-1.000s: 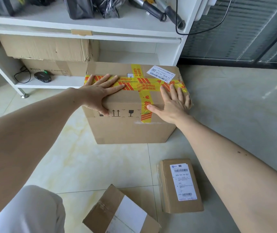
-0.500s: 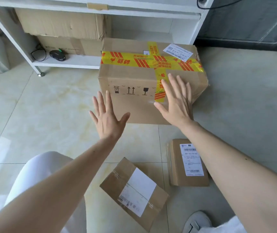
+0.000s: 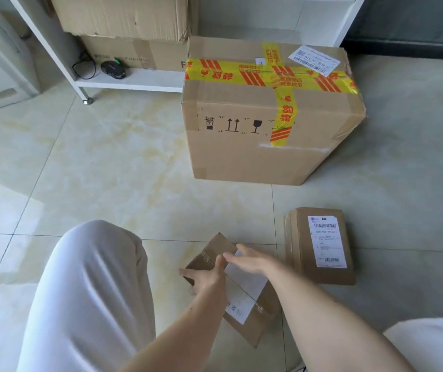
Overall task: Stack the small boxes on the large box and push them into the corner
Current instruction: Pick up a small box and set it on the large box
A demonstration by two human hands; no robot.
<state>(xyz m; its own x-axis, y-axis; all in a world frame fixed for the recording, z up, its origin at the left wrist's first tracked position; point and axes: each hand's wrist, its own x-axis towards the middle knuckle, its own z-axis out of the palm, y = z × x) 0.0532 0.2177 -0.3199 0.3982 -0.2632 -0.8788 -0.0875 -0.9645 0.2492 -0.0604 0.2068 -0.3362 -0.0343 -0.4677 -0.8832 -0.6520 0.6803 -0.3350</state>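
Fingers [image 3: 231, 257] of both hands settle on the near small box [image 3: 244, 291] at 6 o'clock, seemingly not yet closed around it; the left hand [image 3: 205, 279] takes its left edge, the right hand [image 3: 252, 261] lies across its top. Nothing is stacked: the second small box [image 3: 322, 245] lies at 4 o'clock, the large box [image 3: 263, 114] at 1 o'clock against the shelf [image 3: 139, 80]. Both stackings remain. Glossy tile floor [image 3: 107, 162].

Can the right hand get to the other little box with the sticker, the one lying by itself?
Probably yes. The second small box lies flat on the floor just right of the right hand, with bare tile between them. That hand is on the nearer small box with the left hand.
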